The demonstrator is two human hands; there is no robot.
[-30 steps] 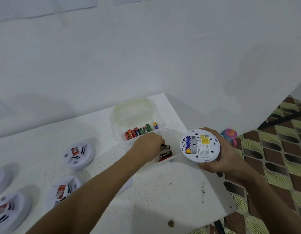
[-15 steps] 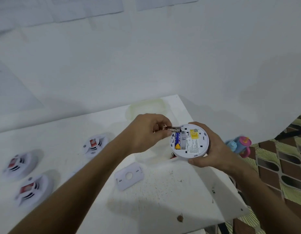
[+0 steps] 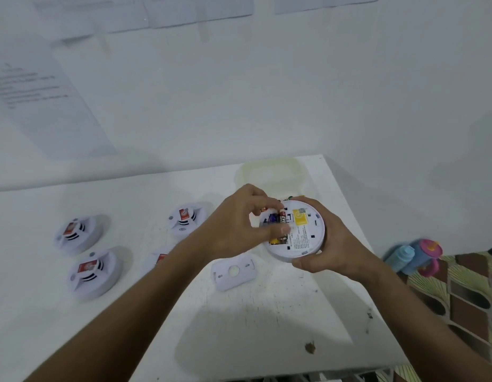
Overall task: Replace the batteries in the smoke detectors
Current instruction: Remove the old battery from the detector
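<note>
Both hands are engaged at the right end of the worktop. Going left to right: four smoke detectors are seen resting face-up, two at the far left, one half hidden behind the left forearm and one further back. A white mounting plate lies just beside the forearm. The left hand is curled, its fingertips and thumb pinching a dark battery that is being pressed into the open compartment beside a blue battery already seated. The opened smoke detector is gripped from the right and underneath by the right hand, held tilted above the worktop. Behind it a clear battery box is partly hidden.

A risk is judged here: the battery could be seated with reversed polarity, since the markings are covered by the fingers, or it could spring out if the contact is not fully compressed. The detector could also slip if it is pushed too hard against the one-handed grip.

Compared with half a second earlier, the battery has been brought from the compartment's rim down into its slot, and the camera view has been shifted.
</note>
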